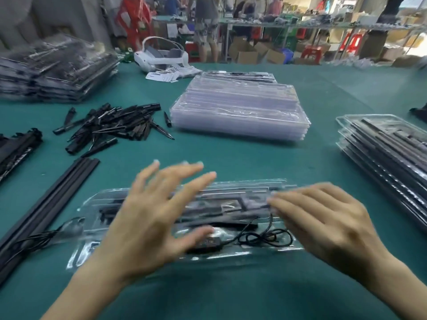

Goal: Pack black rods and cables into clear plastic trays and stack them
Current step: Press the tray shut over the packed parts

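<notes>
A clear plastic tray (245, 252) lies on the green table in front of me, holding black rods (231, 205) and a coiled black cable (265, 237). My left hand (152, 218) hovers over the tray's left half with fingers spread and straight. Over the tray's right end is my right hand (323, 218), fingers straight and pointing left. Both hands are blurred and hold nothing. A stack of filled trays (383, 144) sits at the right. Empty clear trays (240, 112) are stacked in the middle.
Long black rods (46, 204) lie at the left, with a loose cable (34, 239) across them. A heap of short black spikes (111, 125) is at the back left, bagged stacks (55, 70) behind it. A white headset (161, 54) sits at the far edge. People stand beyond the table.
</notes>
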